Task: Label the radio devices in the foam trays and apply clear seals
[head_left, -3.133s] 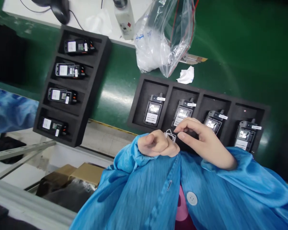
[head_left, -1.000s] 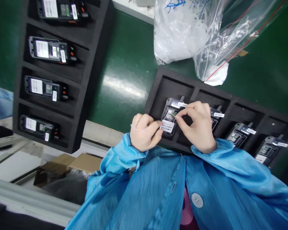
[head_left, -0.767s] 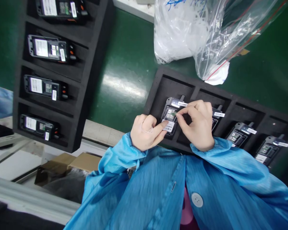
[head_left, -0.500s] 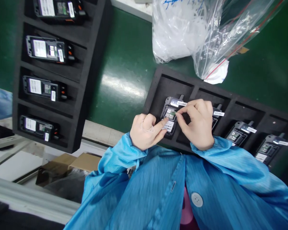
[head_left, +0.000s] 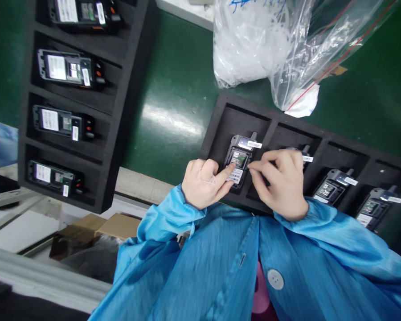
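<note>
A black handset (head_left: 242,156), back open, lies tilted in the leftmost compartment of the near foam tray (head_left: 270,127). Its bay shows small card slots, a green board patch and a white barcode label. My left hand (head_left: 203,183) bears on its lower left part, index fingertip by the slots, thumb near the label, other fingers curled. Just right of the handset, my right hand (head_left: 280,183) is pinched, thumb and index tips close together; anything between them is too small to make out. That hand partly covers a second handset (head_left: 300,154) in the neighbouring compartment.
Farther right in the tray lie two more handsets, one here (head_left: 330,185) and another (head_left: 374,207). A taller foam tray (head_left: 130,67) with several handsets stands at left. Clear plastic bags (head_left: 250,49) lie behind on the green table (head_left: 173,107). Cardboard boxes (head_left: 118,226) are below left.
My right hand has drawn back slightly to the right and down, off the handset's card slots, still pinched. My left hand stays on the handset.
</note>
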A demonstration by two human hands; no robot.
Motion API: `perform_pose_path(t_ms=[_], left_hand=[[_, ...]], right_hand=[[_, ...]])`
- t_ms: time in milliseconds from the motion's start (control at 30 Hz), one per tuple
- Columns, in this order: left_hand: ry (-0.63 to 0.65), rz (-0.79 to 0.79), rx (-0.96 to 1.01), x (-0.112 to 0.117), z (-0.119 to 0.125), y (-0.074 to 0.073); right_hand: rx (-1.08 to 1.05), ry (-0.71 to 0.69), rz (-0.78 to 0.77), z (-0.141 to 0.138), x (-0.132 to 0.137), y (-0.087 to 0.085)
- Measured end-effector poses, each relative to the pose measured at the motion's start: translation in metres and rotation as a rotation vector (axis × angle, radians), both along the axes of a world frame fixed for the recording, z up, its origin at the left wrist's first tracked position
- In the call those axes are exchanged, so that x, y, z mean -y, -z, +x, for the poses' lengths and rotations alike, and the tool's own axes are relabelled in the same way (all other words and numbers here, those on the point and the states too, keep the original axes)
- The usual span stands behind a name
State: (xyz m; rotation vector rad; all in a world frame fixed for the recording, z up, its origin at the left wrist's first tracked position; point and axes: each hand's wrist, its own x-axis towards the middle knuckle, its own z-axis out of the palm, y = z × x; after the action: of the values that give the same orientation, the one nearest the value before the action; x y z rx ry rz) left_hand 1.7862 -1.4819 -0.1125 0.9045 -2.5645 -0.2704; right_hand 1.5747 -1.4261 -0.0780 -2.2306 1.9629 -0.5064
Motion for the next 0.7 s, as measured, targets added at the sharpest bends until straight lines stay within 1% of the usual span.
perform_pose_path(t_ms=[67,133,300,367,533,700], left_hand=[[-0.001,-0.013,-0.011,0.000,0.000,0.000],[-0.002,-0.019,-0.025,0.000,0.000,0.001],[-0.012,-0.004,-0.032,-0.001,0.000,0.002],[-0.016,-0.003,-0.022,-0.001,0.000,0.001],[-0.022,0.004,0.005,-0.002,0.001,0.002],[-0.032,0.035,0.027,-0.002,0.000,0.001]], right_hand=[[-0.075,-0.077,0.025,-0.002,-0.008,-0.003],[-0.148,-0.112,0.057,-0.003,-0.014,-0.004],[-0.251,-0.100,0.089,-0.002,-0.017,-0.004],[-0.252,-0.091,0.086,-0.001,-0.017,-0.004],[-0.221,-0.120,0.104,0.001,-0.017,-0.005],[-0.194,-0.091,0.142,0.000,-0.014,-0.007]])
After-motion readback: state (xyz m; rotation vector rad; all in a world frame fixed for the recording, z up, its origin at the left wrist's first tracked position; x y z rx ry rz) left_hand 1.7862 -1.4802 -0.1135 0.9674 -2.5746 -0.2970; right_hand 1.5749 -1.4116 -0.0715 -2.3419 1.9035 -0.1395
